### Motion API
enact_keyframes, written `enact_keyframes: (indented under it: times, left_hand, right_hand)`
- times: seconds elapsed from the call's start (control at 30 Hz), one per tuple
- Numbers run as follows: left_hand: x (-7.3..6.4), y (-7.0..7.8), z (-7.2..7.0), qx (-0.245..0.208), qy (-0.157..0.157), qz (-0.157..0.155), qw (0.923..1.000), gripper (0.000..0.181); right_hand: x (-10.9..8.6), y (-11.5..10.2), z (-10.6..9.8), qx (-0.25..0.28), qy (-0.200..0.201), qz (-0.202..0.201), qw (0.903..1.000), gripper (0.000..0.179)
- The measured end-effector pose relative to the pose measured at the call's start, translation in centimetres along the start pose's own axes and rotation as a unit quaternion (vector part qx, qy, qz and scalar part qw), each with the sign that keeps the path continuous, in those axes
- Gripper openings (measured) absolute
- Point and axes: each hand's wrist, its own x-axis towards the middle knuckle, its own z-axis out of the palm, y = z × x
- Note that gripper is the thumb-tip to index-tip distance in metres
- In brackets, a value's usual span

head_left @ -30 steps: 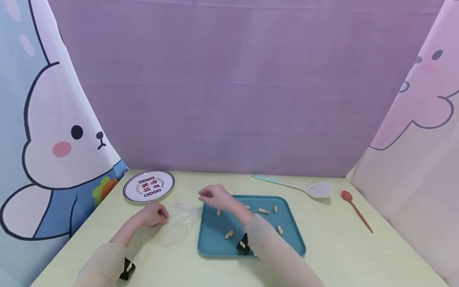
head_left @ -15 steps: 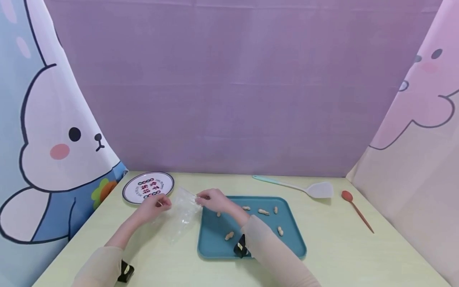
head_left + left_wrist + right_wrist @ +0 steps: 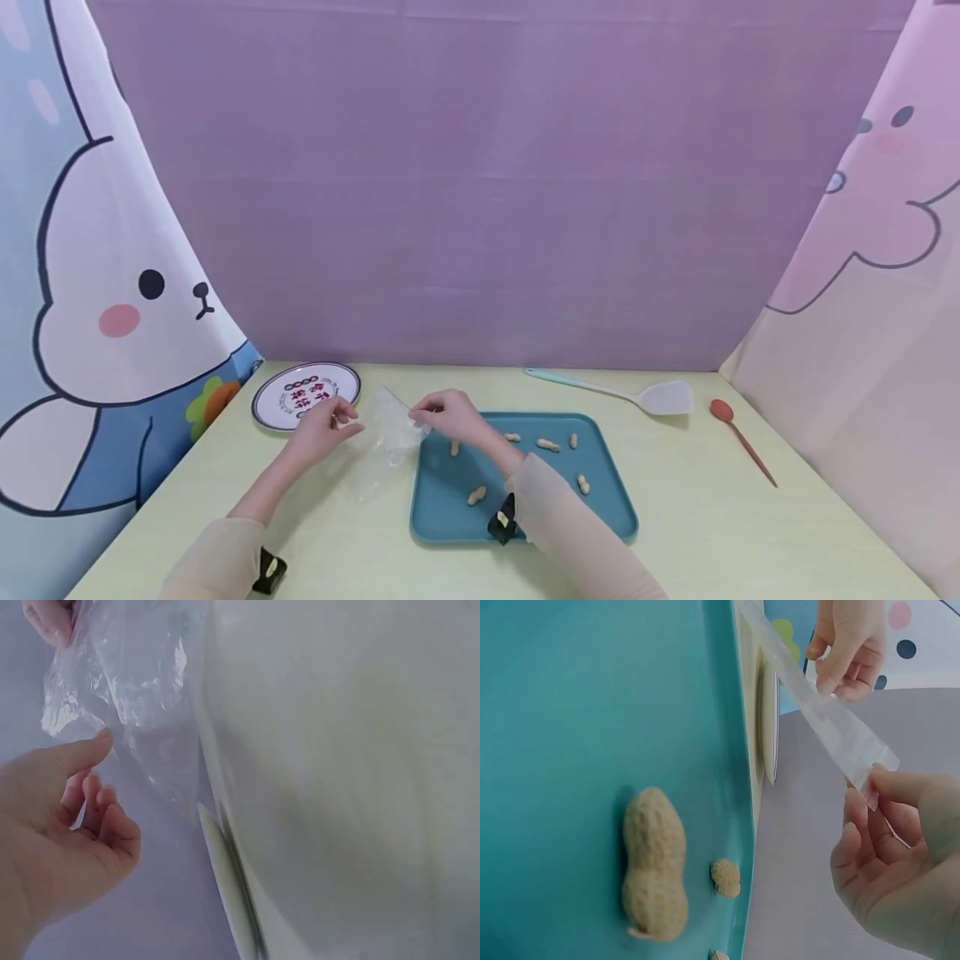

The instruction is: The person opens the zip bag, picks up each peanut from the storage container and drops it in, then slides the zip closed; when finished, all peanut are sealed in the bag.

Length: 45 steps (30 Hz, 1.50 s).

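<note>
A clear zip plastic bag (image 3: 390,442) hangs tilted between the hands, beside the left edge of a teal tray (image 3: 525,533). Its upper corner is pinched between the thumb and fingers of my right hand (image 3: 453,415), seen closely in the right wrist view (image 3: 900,847). My left hand (image 3: 322,429) is in front of the plate, left of the bag, with a gap between thumb and loosely bent fingers. In the left wrist view nothing shows between those fingers (image 3: 120,832); the thumb tip is close to the bag (image 3: 157,697), and I cannot tell whether it touches.
Several unshelled peanuts (image 3: 549,445) lie scattered on the tray. A white plate (image 3: 273,404) with red lettering stands at the back left. Behind the tray lies a spatula (image 3: 667,398); a red-headed spoon (image 3: 722,410) is at the far right. A purple cloth (image 3: 480,208) closes off the back.
My right hand has taken hold of the bag and lifted its upper end off the table. My left hand has risen toward the plate, and its fingers have spread from the thumb.
</note>
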Motion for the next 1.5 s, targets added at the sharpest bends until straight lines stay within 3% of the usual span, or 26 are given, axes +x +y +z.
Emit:
enact_keyframes:
  times: [0.13,0.3,0.4,0.5,0.7,0.9,1.07,1.2,1.33,1.5]
  left_hand:
    - [0.0,0.8,0.5,-0.039,-0.02,-0.03,0.9986,0.021]
    - [0.5,2.7,1.1,-0.112,-0.05,-0.074,0.9897,0.044]
    - [0.7,3.5,1.3,-0.122,-0.048,-0.095,0.9868,0.054]
    - [0.9,3.8,1.5,-0.129,-0.047,-0.1,0.9855,0.053]
    - [0.8,3.7,1.6,-0.165,-0.066,-0.068,0.9816,0.034]
    - [0.8,3.5,1.2,-0.18,-0.072,-0.037,0.9804,0.028]
    - [0.9,3.3,0.9,-0.201,-0.074,-0.033,0.9762,0.028]
    - [0.7,3.1,0.7,-0.206,-0.101,-0.033,0.9727,0.027]
    - [0.6,3.1,0.7,-0.199,-0.128,-0.016,0.9715,0.029]
    - [0.5,3.2,0.9,-0.19,-0.139,-0.007,0.9717,0.03]
  right_hand:
    - [0.0,0.0,0.2,-0.007,0.019,0.009,0.9998,0.017]
    - [0.2,-0.3,0.5,-0.008,0.032,0.005,0.9994,0.015]
    - [0.3,-0.7,0.6,-0.002,0.032,0.002,0.9995,0.014]
    - [0.2,-1.0,0.7,0.0,0.029,0.005,0.9996,0.013]
    - [0.1,-1.2,0.8,0.0,0.024,0.013,0.9996,0.012]
    - [0.0,-0.9,0.7,0.016,0.014,0.01,0.9997,0.014]
    - [-0.1,-0.9,0.4,0.065,0.004,0.015,0.9977,0.021]
    - [-0.1,-0.7,0.4,0.091,-0.004,0.018,0.9957,0.019]
    - [-0.1,-0.5,0.4,0.088,-0.019,0.015,0.9958,0.019]
    - [-0.4,-0.6,0.4,0.046,-0.01,0.008,0.9988,0.024]
